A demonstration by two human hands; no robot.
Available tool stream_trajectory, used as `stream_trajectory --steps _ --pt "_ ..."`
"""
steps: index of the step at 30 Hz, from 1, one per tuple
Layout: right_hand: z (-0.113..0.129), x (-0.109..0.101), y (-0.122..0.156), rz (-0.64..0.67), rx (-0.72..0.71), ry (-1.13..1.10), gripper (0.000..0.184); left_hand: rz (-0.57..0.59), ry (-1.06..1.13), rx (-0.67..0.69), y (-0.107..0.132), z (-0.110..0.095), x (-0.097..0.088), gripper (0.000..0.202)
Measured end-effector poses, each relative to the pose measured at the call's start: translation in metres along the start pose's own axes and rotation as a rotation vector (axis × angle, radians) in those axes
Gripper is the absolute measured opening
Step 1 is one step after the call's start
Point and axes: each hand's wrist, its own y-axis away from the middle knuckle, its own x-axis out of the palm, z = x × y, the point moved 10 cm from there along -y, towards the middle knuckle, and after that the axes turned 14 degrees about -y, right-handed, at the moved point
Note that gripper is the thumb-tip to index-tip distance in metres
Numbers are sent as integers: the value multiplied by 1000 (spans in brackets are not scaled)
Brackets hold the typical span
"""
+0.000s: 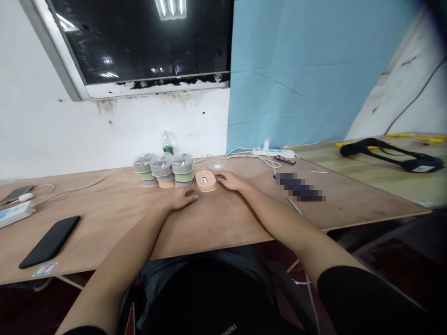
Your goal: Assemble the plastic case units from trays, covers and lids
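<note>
Peach case (pixel 206 180) is seen lying flat on the counter (pixel 115 209), slot side up, between the two hands. Right hand (pixel 230 180) is laid palm down just right of the peach case, fingers stretched toward its edge. Nothing is gripped, and contact with the case cannot be confirmed. Left hand (pixel 183 199) is rested flat just front-left of the peach case, fingers extended and loose, nothing held, separated from the case by a small gap. Stacked cases (pixel 164 170), grey-lidded over green, peach and grey bodies, are lined up in three short stacks directly left of the peach case; the nearest stack is touching it or almost so. A bottle (pixel 168 143) is stood upright behind those stacks, left-rear of the peach case. A clear round lid (pixel 217 165) is placed just behind-right of the peach case. A white power strip (pixel 274 152) with cables is located farther right-rear of the peach case, at the foot of the blue panel (pixel 296 70). A black phone (pixel 50 241) is laid well left of the peach case, nearer the counter's front edge.
</note>
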Motion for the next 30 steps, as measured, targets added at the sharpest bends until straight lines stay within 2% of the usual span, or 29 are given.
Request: stream_trajectory --steps 4,8,10,12,14,16,23,27,30 --pt "38 5 3 -27 -83 -49 36 -14 0 -20 -2 3 1 53" --pt "66 26 10 122 -143 14 59 -24 -31 -16 -1 2 0 56" --pt "73 33 12 164 -173 49 54 -31 -43 -18 -1 1 0 59" --pt "75 33 11 154 -179 28 36 -34 -45 -19 -1 0 0 64" --pt "75 28 9 120 -160 -16 25 -27 -35 -16 0 -2 0 69" --pt "75 22 8 65 -130 -31 23 -13 -20 -6 1 -5 1 73" --pt "84 4 9 -142 -101 -115 29 4 0 28 3 -15 -2 79" --pt "76 -6 8 -239 -90 -200 31 25 -20 30 5 -21 -4 79" --pt "65 -17 8 -350 -27 -306 37 22 -58 43 6 -26 -5 77"
